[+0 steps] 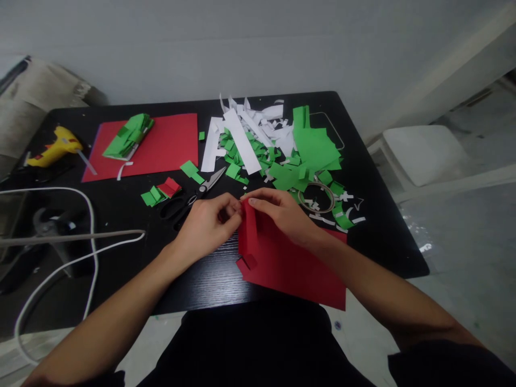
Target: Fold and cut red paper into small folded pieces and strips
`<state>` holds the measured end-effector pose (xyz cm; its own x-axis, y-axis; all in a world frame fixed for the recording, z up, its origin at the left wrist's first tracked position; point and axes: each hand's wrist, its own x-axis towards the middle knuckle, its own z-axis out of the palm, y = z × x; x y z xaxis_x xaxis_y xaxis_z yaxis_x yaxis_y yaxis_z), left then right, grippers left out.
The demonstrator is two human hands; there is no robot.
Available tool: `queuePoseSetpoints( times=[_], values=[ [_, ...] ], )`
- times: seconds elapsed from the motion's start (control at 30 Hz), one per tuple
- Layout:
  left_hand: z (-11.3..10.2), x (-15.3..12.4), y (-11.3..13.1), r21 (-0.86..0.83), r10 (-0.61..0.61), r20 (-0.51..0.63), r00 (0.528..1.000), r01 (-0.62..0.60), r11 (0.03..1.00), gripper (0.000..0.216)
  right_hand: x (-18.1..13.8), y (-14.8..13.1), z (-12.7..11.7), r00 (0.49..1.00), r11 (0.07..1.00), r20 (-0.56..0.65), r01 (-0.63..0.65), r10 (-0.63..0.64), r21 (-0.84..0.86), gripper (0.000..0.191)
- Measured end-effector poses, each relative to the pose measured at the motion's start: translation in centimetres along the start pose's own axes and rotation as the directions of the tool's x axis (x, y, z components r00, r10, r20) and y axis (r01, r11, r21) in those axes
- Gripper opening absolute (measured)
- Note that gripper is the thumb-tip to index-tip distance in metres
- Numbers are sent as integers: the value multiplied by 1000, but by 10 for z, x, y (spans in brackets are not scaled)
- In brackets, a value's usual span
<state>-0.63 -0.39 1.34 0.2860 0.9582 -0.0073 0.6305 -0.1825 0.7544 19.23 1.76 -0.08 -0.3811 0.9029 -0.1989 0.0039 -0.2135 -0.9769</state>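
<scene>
A large sheet of red paper [298,263] lies at the front of the table, its left edge folded over into a narrow upright strip. At the top of that fold, my left hand [213,220] pinches the paper between thumb and fingers. My right hand [282,212] grips the same fold from the right, thumb on top. A small cut flap curls out at the fold's lower end. Just left of my left hand lie scissors [207,185] with black handles, blades pointing away. Small folded green and red paper pieces [168,187] sit beside them.
Behind my hands are white paper strips [244,140], green scraps [316,148] and a tape roll [316,198]. At the left, a yellow glue gun [56,148] lies near another red sheet [173,142] bearing a green paper bundle [129,137]. A white cable [93,236] loops over the table's left side.
</scene>
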Motion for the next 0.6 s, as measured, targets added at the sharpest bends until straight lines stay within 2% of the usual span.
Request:
queuePoseSetpoints(
  times=[0.23, 0.6],
  values=[
    [8, -1, -1, -21, -63, -103, 993, 62, 998, 13, -1, 4, 4, 1000, 999, 7, 4, -4, 47, 15],
    [9, -2, -1, 26, -13, -98, 995, 16, 1000, 20, 1, 4, 3, 999, 996, -23, -20, 22, 83, 15]
  ],
)
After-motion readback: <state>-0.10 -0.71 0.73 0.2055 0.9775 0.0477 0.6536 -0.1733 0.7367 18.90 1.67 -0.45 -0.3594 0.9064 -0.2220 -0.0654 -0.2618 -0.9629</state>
